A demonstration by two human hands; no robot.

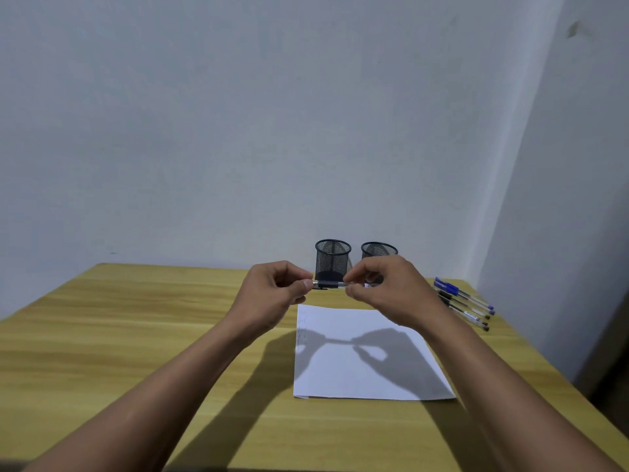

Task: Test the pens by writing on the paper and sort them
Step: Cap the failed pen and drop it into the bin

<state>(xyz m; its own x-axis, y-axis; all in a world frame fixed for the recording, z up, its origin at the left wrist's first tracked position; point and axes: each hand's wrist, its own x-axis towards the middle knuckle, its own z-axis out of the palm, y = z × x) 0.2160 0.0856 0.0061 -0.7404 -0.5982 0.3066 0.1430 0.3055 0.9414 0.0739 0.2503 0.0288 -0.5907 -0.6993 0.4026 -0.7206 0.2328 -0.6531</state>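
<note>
Head view: a pen (332, 285) is held level in the air above the far edge of the paper (364, 356). The left hand (272, 291) pinches its left end, and the right hand (384, 291) pinches the barrel. Behind them, near the table's (136, 335) far edge, stand the left cup (333, 258) and the right cup (378, 249). Loose pens (463, 303) lie by the right edge.

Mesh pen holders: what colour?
Black, both the left holder and the right holder; the head view shows it best.
</note>
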